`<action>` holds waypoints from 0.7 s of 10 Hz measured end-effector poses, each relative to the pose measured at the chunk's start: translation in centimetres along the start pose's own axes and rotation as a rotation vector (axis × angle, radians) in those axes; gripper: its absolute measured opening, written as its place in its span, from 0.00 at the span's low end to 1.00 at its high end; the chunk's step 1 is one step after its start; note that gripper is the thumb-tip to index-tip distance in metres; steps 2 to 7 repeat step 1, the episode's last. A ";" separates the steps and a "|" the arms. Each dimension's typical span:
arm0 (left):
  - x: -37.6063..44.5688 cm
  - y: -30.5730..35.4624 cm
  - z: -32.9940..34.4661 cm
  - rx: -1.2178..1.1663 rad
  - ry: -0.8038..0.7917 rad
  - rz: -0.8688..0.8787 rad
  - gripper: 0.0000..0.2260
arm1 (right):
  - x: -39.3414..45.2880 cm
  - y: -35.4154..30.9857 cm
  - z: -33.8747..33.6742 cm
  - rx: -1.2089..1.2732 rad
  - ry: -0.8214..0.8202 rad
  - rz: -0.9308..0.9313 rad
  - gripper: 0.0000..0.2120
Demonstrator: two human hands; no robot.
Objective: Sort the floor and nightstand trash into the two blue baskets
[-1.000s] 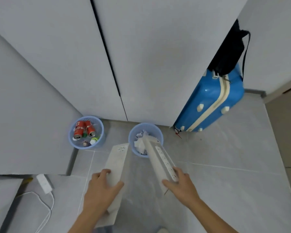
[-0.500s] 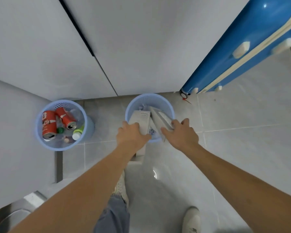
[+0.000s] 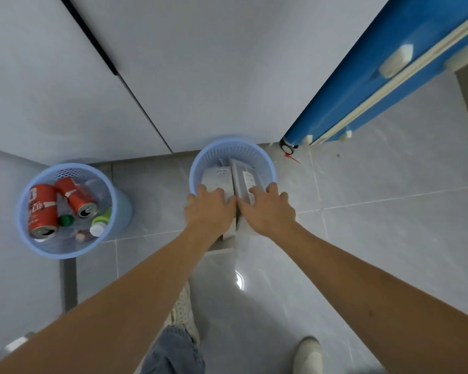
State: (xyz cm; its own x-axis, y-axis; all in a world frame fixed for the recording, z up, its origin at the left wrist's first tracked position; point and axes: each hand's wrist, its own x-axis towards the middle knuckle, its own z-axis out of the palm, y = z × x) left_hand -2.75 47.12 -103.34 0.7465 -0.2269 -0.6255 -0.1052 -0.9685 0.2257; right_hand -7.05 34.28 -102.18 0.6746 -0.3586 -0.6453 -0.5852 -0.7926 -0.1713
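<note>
Head view, looking down. Right blue basket (image 3: 265, 160): two long white cartons standing in it, tops above the rim. Left hand (image 3: 210, 209) clasps the left carton (image 3: 218, 178); right hand (image 3: 268, 209) lies fingers spread on the right carton (image 3: 246, 182), grip apparently loose. Left blue basket (image 3: 73, 249): red cans (image 3: 42, 210), bottles. Risk: pressing tall cartons against the near rim could tip the light basket
</note>
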 end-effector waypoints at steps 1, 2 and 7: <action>-2.4 0.9 -2.9 -0.144 0.110 -0.008 0.21 | -2.2 -0.1 -2.7 0.028 0.101 -0.113 0.25; -2.4 0.9 -2.9 -0.144 0.110 -0.008 0.21 | -2.2 -0.1 -2.7 0.028 0.101 -0.113 0.25; -2.4 0.9 -2.9 -0.144 0.110 -0.008 0.21 | -2.2 -0.1 -2.7 0.028 0.101 -0.113 0.25</action>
